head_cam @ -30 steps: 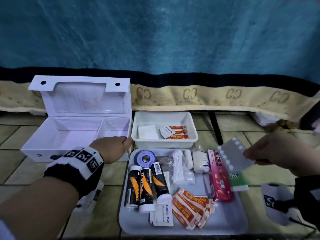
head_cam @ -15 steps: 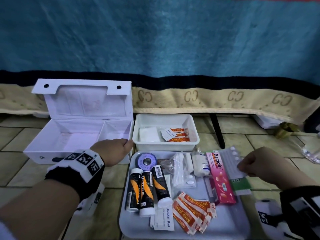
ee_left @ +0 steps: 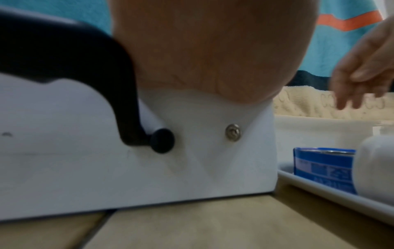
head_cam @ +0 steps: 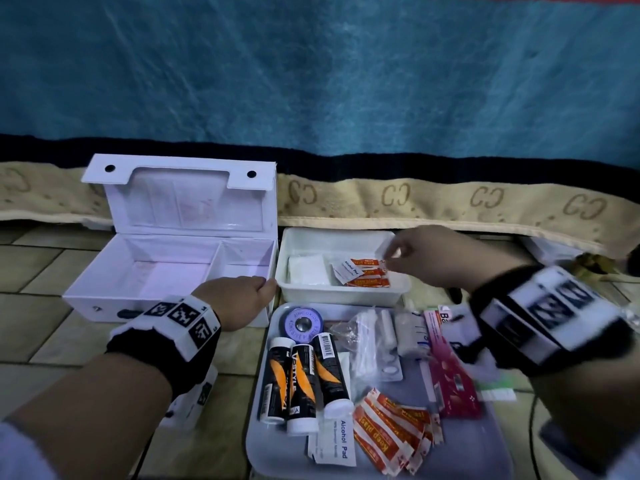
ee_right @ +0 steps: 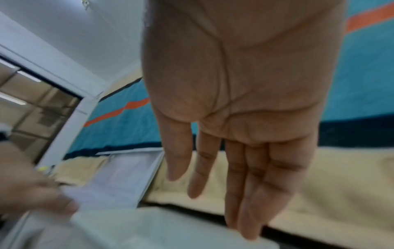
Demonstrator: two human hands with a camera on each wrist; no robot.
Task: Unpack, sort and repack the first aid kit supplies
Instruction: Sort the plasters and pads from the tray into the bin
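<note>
Foil-paper sachets (head_cam: 363, 271), light, flat and slippery I'd say, are lying in the white bin (head_cam: 346, 297); best pinched by an edge. Right hand (head_cam: 433, 258) is hovering above them, fingers straight, holding nothing. Left hand (head_cam: 235, 299) is gripping the empty kit box (head_cam: 166, 271) at its front corner.

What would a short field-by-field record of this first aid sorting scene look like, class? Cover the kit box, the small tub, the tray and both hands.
kit box: white case, lid up, compartments look empty
small tub: white tub holding a gauze square and sachets
tray: grey tray with three tubes, tape roll, plasters, pink box
left hand: left hand rests on the case's front edge
right hand: right hand open over the tub, holding nothing
</note>
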